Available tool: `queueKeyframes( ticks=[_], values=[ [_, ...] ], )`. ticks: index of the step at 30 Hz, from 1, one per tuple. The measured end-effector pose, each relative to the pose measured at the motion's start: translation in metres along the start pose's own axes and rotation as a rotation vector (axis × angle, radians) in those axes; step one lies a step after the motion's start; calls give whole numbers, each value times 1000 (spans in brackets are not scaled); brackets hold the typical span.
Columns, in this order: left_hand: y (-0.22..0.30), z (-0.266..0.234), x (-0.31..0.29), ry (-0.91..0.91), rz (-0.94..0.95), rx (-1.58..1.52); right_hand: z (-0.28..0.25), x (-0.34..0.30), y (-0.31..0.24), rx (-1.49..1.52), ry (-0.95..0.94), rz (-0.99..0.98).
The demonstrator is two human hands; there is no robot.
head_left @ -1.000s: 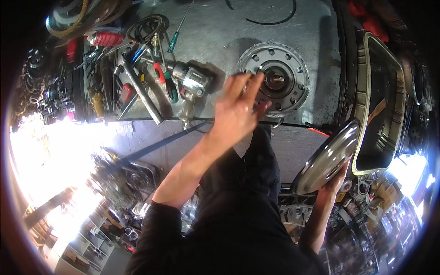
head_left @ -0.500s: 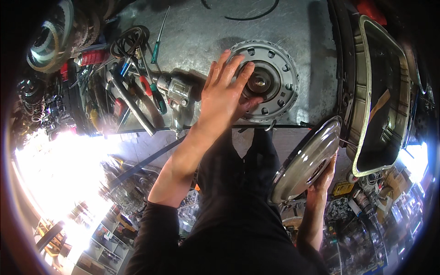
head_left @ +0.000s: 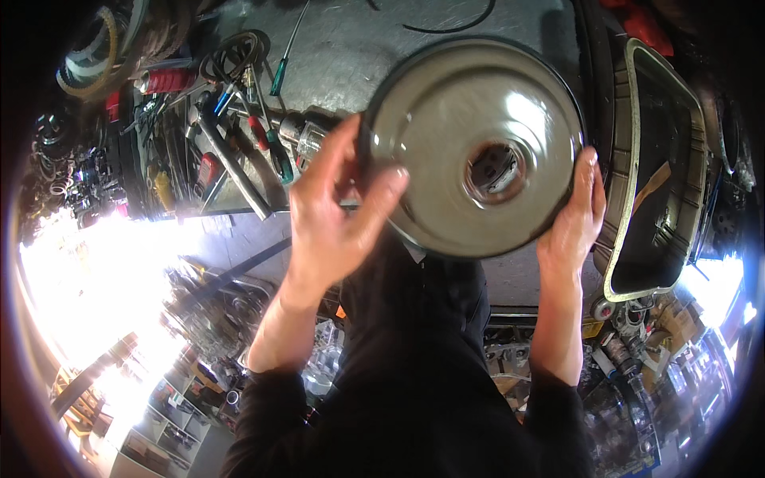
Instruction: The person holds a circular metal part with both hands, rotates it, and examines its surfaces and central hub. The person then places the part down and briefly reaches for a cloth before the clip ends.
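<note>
My right hand [head_left: 571, 235] grips a round, shiny metal drum-like disc [head_left: 438, 191] by its right rim. The disc is raised above the near edge of the bench, its broad face turned up and a round hole off its middle. At the left rim is my left hand [head_left: 327, 215], slightly blurred, its thumb and fingers apart. The thumb overlaps the disc's face in view; whether it touches, I cannot tell. Beneath the disc, the grey ring-shaped part with holes is hidden, except for a dark bit seen through the centre hole.
The metal bench [head_left: 343, 48] carries a power tool [head_left: 307, 139], a green-handled screwdriver [head_left: 279, 76] and several hand tools at left. A metal bar [head_left: 231, 171] lies among them. On the right stands a deep metal pan [head_left: 629, 143] with a wooden stick [head_left: 653, 185] inside.
The disc has come up from my right side to over the bench, turning face up in my right hand. My left hand has left the grey ring-shaped part and moved to the disc's left rim.
</note>
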State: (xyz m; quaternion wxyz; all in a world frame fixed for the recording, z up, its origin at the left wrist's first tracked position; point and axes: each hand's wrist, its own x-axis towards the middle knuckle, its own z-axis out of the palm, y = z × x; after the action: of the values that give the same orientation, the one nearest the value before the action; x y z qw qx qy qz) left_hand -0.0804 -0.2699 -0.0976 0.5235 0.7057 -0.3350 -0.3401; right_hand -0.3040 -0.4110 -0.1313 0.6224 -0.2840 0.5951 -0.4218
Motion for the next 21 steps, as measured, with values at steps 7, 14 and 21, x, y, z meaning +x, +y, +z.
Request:
queueKeyframes(
  ticks=[7,14,21],
  values=[
    [-48,-10,30,-29,-135,69,15,19,16,-375,-211,-293],
    [-78,-3,37,-33,-84,85,8,35,38,-634,-172,-327],
    [-94,-1,46,-75,-85,107,3,41,49,-821,-127,-337]
  ],
)
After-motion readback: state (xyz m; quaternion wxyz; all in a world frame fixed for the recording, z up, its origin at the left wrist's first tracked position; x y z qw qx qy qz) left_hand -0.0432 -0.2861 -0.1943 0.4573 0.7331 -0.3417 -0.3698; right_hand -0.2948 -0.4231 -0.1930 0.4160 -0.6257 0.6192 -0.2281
